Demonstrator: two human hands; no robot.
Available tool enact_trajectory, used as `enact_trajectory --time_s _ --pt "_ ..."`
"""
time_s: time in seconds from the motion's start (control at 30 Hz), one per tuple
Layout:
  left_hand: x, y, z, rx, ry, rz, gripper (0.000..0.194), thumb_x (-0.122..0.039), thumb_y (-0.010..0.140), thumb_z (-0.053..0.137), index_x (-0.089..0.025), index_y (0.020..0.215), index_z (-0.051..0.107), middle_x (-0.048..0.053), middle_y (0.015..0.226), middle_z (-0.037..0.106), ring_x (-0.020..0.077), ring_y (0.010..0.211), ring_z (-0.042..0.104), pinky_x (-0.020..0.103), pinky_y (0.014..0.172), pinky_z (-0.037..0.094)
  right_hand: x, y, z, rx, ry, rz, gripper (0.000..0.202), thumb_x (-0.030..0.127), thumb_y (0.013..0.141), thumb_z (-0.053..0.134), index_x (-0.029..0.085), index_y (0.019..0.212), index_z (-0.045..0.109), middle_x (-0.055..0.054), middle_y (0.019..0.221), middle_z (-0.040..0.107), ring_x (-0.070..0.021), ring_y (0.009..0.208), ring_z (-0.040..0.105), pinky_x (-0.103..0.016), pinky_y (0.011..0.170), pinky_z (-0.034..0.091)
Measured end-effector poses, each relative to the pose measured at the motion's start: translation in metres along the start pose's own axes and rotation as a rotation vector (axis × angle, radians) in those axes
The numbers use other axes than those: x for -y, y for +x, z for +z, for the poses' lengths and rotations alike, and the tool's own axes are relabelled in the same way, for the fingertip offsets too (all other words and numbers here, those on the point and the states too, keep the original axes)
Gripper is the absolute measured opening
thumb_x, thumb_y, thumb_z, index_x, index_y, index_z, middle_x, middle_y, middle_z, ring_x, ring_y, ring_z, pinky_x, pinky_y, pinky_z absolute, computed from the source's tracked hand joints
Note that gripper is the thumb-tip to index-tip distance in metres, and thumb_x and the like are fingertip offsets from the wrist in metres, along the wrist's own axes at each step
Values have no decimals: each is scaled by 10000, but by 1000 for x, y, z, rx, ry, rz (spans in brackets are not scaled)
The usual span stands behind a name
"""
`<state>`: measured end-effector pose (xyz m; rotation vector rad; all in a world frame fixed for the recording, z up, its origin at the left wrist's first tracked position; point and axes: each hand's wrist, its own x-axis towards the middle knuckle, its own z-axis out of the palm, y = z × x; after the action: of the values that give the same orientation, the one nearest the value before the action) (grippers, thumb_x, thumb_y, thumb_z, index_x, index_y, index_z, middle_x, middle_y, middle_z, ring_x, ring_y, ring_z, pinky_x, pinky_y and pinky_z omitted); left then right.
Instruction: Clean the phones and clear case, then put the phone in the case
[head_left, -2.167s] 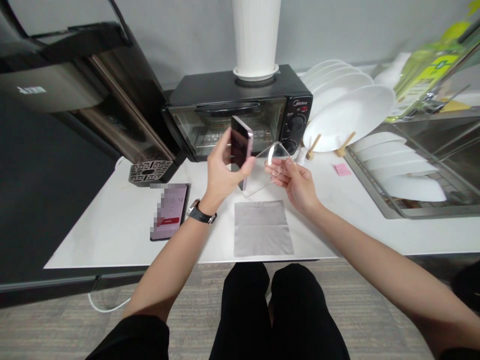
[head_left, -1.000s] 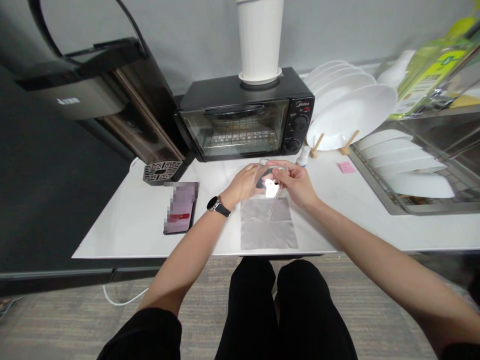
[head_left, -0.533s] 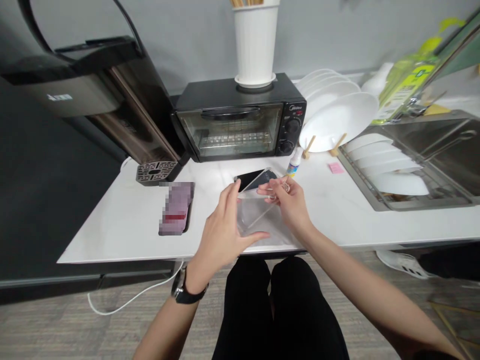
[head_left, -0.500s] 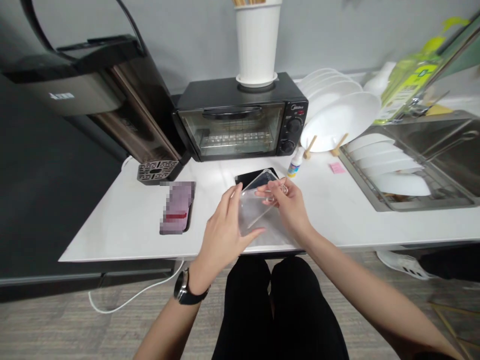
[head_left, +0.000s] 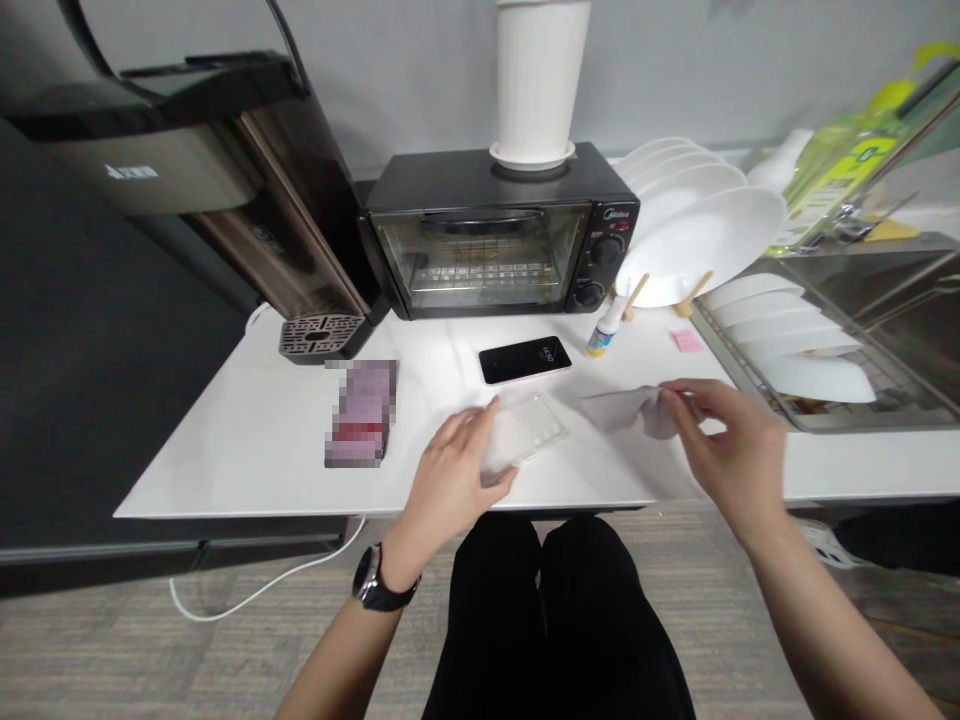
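My left hand (head_left: 456,465) grips a clear phone case (head_left: 529,435) by its left end, low above the white counter. Out to the right, my right hand (head_left: 724,445) pinches a thin, pale grey sheet (head_left: 622,407) between thumb and fingers; it looks like film or paper, and its exact kind is blurred. The sheet and the case are apart. Beyond the case lies a black phone (head_left: 525,360), face up with the time lit on its screen. A small white bottle with a blue and yellow label (head_left: 604,330) leans near the oven's right corner.
A toaster oven (head_left: 487,245) bears a white pot (head_left: 538,85). Left stand a water dispenser (head_left: 247,180) and a pixelated purple item (head_left: 362,412). Right are racked plates (head_left: 705,235), a pink note (head_left: 687,342) and a sink (head_left: 825,428) holding dishes. Another person's shoe (head_left: 825,543) shows below.
My right hand has moved right, drawing the pale sheet away from the clear case. My left hand keeps the case, now lower and flatter. The phone behind is fully uncovered.
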<state>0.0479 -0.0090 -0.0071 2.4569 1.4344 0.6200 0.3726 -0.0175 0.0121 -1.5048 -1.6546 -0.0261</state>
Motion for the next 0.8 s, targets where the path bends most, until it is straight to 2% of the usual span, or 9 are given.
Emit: enact_trajectory --time_s 0.07,0.1,0.17,0.27,0.37,0.47,0.57,0.67,0.8 --pt "-7 7 5 39 -59 46 1056 -443 909 786 -301 1711 115 138 1635 492 355 1496 483 525 1224 465 13 11 -8 -109 -30 -124 135 288 1005 679 262 1113 755 -68 1007 785 -241 871 729 -366 773 566" --pt "-10 9 6 44 -78 47 1112 -479 889 810 -302 1715 86 141 1671 438 359 1514 452 530 1235 447 20 15 -7 -96 -41 -212 145 255 1007 678 257 1131 751 -71 1047 786 -239 924 735 -362 818 567" --pt "-11 8 6 29 -94 3 1204 -514 835 862 -309 1715 68 148 1672 414 376 1502 442 554 1226 440 29 18 7 30 -83 -365 151 211 1020 653 241 1133 748 -67 1072 791 -229 952 740 -341 809 571" --pt "-10 -1 4 8 -116 -58 1200 -446 828 886 -324 1712 84 130 1535 539 365 1396 521 555 1165 481 31 15 38 283 -168 -451 145 208 1039 620 209 1073 761 -68 1036 794 -238 929 736 -341 733 582" --pt "-8 -7 6 -4 -154 -45 1120 -322 882 834 -326 1712 82 103 1426 611 334 1322 569 521 1134 501 20 11 51 463 -84 -443 172 256 1033 639 194 1129 767 -123 1297 734 -294 1172 690 -438 957 607" --pt "-6 -4 10 -6 -170 -17 1098 -290 894 810 -324 1715 82 98 1407 623 326 1314 574 507 1132 500 6 14 45 571 12 -451 278 205 1043 594 214 1283 732 -122 1508 611 -300 1365 591 -483 1125 542" --pt "-5 4 13 18 -178 14 1081 -312 905 800 -320 1717 86 102 1433 619 325 1324 575 505 1139 495 -2 21 40 600 -78 -473 290 122 1029 562 215 1212 766 -123 1305 711 -301 1215 667 -458 979 607" --pt "-4 11 15 31 -201 45 1066 -309 913 795 -315 1716 94 105 1454 617 318 1341 576 498 1149 494 7 23 52 598 -145 -452 215 127 1014 601 185 1107 786 -111 1049 748 -284 973 720 -414 813 610" --pt "-2 14 19 26 -216 71 1087 -299 896 819 -321 1712 101 114 1452 617 323 1354 577 507 1147 506 38 12 86 592 130 -371 119 192 1017 656 185 1037 774 -73 991 756 -218 879 737 -345 814 581"
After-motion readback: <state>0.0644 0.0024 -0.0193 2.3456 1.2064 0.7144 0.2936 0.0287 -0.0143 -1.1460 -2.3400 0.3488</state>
